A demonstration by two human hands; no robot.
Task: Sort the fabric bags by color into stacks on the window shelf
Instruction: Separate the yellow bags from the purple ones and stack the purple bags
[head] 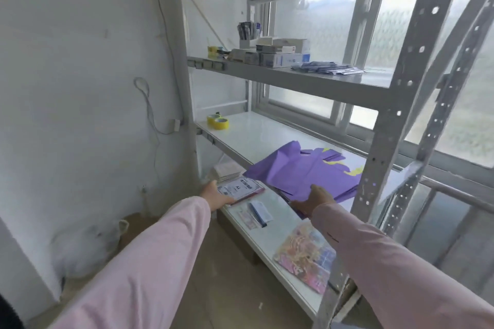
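Purple fabric bags [302, 171] with yellow-green print lie in a loose pile on the white shelf [256, 136] beside the window, their near edge hanging over the shelf's front. My right hand [318, 199] grips that near edge of the purple pile. My left hand [215, 193] holds a flat clear packet with a white label [238, 188] at the left end of the lower white shelf [283, 224]. Both arms wear pink sleeves.
Two yellow tape rolls [217, 121] sit at the far left of the window shelf. The lower shelf carries a pen with papers [256, 214] and a colourful printed packet [304, 259]. Boxes [278, 53] fill the upper shelf. A perforated metal upright [385, 128] stands at the right.
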